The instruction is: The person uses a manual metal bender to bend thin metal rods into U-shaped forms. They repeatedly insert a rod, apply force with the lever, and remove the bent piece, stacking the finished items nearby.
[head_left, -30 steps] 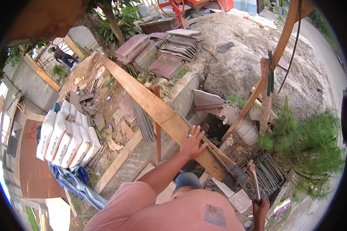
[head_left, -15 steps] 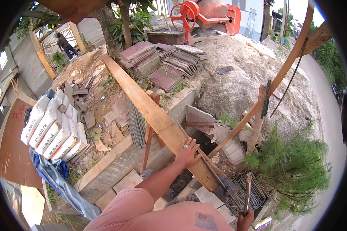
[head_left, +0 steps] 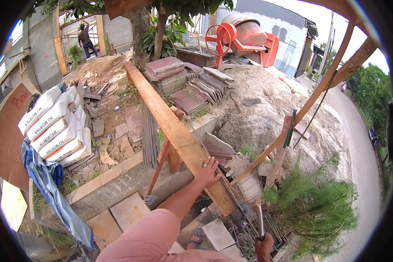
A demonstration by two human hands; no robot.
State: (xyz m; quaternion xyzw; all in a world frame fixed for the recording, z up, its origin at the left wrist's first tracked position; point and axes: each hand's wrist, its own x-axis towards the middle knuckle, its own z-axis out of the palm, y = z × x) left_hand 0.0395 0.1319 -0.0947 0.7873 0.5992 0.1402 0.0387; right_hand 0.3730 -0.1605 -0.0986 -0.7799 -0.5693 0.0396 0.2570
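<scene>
A long wooden plank (head_left: 170,126) slopes away from me toward the far left, held up on wooden legs. My left hand (head_left: 206,174) lies on it near its close end, fingers stretched over its right edge. Along that edge runs a thin steel rod (head_left: 232,191), partly under the fingers. A dark metal block (head_left: 239,217) sits at the plank's near end. Lower right, my right hand (head_left: 264,247) is closed round a shiny metal bar (head_left: 260,219), which points upward; its kind is unclear. Bent steel rods (head_left: 271,225) lie beside it.
White sacks (head_left: 59,126) are stacked left, beside a blue tarp (head_left: 52,187). A bundle of rods (head_left: 149,139) leans at the ditch wall. Beyond are stacked tiles (head_left: 163,72), a sand heap (head_left: 266,118) and an orange mixer (head_left: 249,39). A slanted pole (head_left: 308,105) and shrub (head_left: 314,201) stand right.
The view has tilted up and shifted, showing more of the far yard. My left hand stays on the plank. The bar in my right hand has swung slightly. The far person has raised an arm.
</scene>
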